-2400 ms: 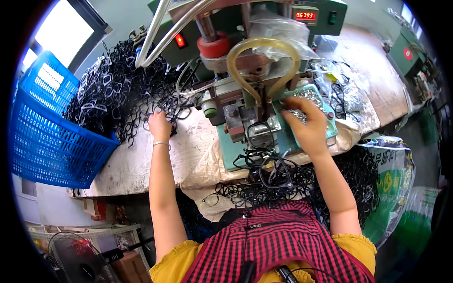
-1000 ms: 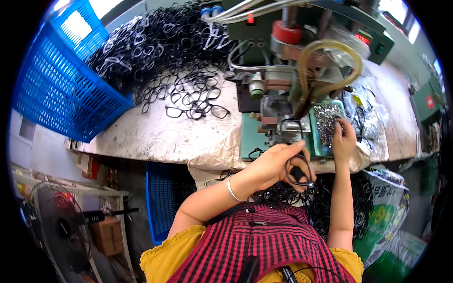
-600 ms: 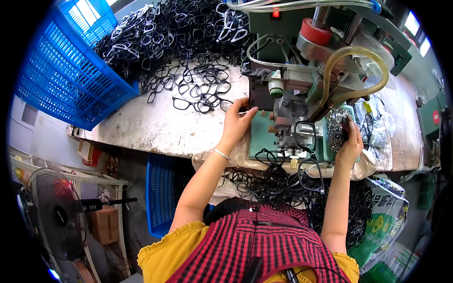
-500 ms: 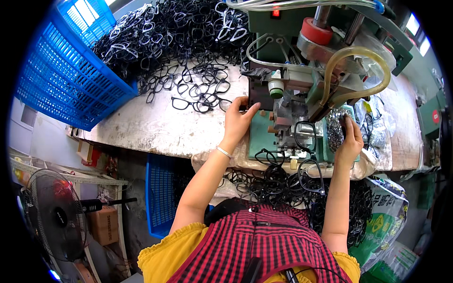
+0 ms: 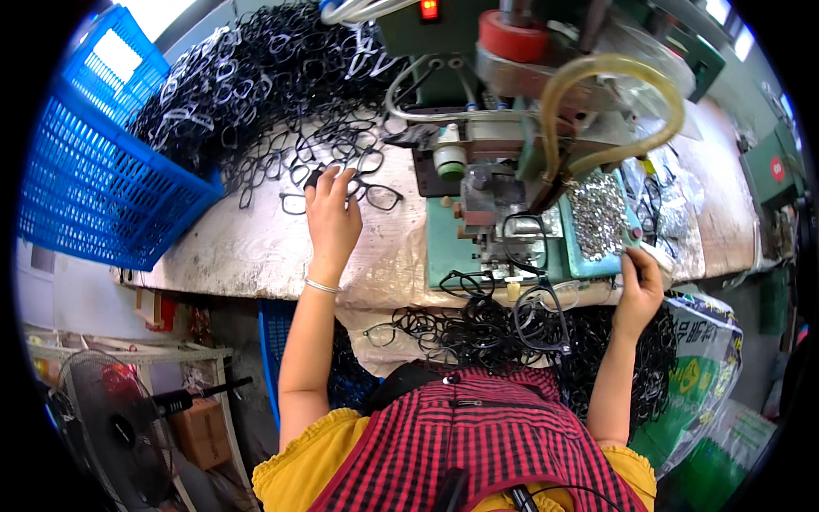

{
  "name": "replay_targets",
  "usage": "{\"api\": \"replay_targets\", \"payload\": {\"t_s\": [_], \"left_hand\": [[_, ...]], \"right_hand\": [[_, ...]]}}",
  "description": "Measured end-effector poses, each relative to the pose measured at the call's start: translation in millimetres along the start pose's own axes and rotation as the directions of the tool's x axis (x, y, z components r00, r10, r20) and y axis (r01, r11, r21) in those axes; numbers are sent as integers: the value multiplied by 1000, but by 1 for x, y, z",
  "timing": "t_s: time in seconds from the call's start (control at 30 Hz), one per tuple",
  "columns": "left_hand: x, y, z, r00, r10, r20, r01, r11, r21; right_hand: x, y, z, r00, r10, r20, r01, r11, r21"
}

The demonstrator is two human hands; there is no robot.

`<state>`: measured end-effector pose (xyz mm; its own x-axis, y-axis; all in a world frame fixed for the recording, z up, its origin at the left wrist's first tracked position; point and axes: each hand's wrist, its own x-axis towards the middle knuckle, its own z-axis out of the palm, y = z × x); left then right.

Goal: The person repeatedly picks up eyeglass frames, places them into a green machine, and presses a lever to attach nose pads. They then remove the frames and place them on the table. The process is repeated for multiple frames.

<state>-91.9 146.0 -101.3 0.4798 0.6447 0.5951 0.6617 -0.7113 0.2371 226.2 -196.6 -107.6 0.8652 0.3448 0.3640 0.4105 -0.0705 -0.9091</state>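
My left hand (image 5: 333,218) reaches palm down over loose black eyeglass frames (image 5: 381,198) on the bench. Its fingers are stretched out and slightly bent, and they hide part of the frames. Close to the front right corner of a green tray of small shiny metal parts (image 5: 595,213), my right hand (image 5: 640,297) has thumb and fingers drawn together. Whatever they hold, if anything, is too small to make out. Between my hands, a black eyeglass frame (image 5: 543,317) with its arms unfolded hangs at the front of a green bench machine (image 5: 452,247).
A high heap of eyeglass frames (image 5: 256,77) covers the back left, beside blue plastic baskets (image 5: 102,188). More black frames (image 5: 452,333) lie at my lap. A bent yellowish hose (image 5: 674,94) arches over the machine. On the lower left stands a fan (image 5: 115,418).
My left hand has moved left from the machine's edge to the loose frames. My right hand has drawn back from the metal parts toward me. The view has shifted slightly.
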Motion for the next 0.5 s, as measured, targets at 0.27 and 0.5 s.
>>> {"api": "replay_targets", "payload": {"t_s": [0.27,0.5], "left_hand": [[9,-28,26,997,65,40,-68,995,75],[-6,68,-43,937,-323,132,260,394,-882]], "right_hand": [[29,-98,100,922,-227,315,165,964,209],[14,-97,109,951,-42,305,-107,883,456]]}}
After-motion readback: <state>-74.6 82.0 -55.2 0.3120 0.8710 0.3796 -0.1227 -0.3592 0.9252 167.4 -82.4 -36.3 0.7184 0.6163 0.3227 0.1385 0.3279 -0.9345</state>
